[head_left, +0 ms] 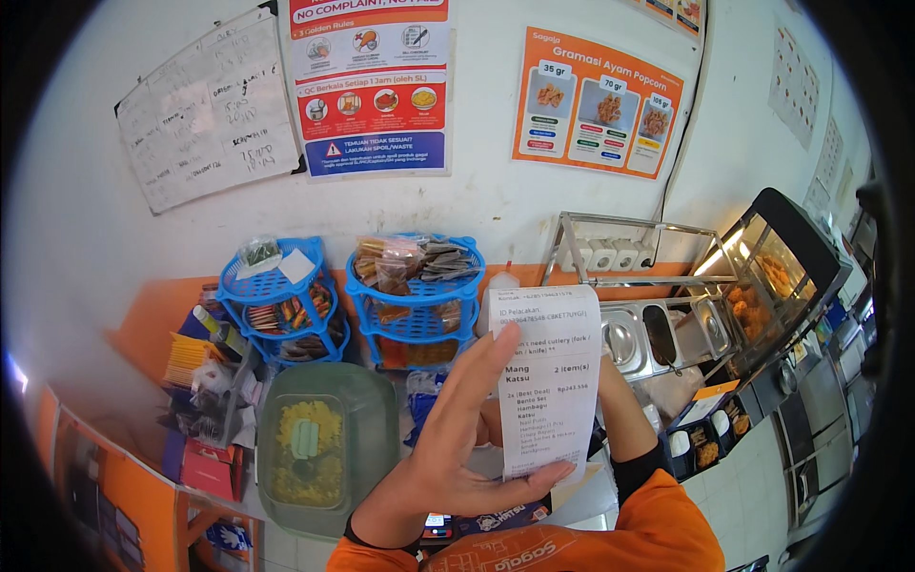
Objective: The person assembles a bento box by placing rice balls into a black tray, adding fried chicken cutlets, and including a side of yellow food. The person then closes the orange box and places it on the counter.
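My left hand (456,448) grips a long white printed paper receipt (543,400) in front of me. Its thumb lies across the lower front of the paper and its fingers run up along the left edge. From the lower right my right forearm (629,424) reaches up behind the receipt. The paper and my left hand hide most of the right hand, so its grip does not show. Below the hands, part of a lit phone screen (437,522) and a dark printed package (505,520) are visible.
Left of my hands sits a green lidded container (376,429) with yellow food. Blue tiered baskets (415,281) hold sachets behind it. Metal food pans (624,338) and a heated display case (762,276) with fried food stand right. A red box (212,469) is far left.
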### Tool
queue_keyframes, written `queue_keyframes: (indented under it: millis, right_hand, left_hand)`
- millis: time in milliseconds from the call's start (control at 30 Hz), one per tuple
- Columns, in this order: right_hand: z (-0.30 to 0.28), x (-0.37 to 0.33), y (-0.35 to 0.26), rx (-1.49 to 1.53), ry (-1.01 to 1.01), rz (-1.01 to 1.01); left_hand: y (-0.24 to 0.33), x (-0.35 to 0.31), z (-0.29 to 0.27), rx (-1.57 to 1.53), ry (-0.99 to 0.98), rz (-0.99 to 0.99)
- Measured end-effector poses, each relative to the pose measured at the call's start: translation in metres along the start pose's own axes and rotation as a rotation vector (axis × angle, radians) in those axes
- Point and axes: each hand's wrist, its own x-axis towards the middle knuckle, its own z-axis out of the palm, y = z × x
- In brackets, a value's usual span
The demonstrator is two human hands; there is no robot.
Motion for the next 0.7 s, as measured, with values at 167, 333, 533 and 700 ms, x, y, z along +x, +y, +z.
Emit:
queue_keyframes:
  millis: [167, 333, 533, 700]
  right_hand:
    - [0.013, 0.014, 0.007, -0.332, -0.182, 0.01]
    - [0.018, 0.078, -0.049, -0.935, -0.084, -0.179]
    - [0.1, 0.17, -0.097, -0.615, -0.207, -0.359]
    - [0.217, 0.216, -0.092, -1.187, -0.414, -0.367]
  left_hand:
    - [-0.003, -0.011, -0.023, 0.013, 0.015, -0.126]
    - [-0.007, -0.056, -0.075, 0.157, 0.059, -0.298]
    - [-0.026, -0.171, -0.161, 0.115, 0.463, -0.591]
    - [-0.014, -0.259, -0.203, 0.042, 0.826, -0.741]
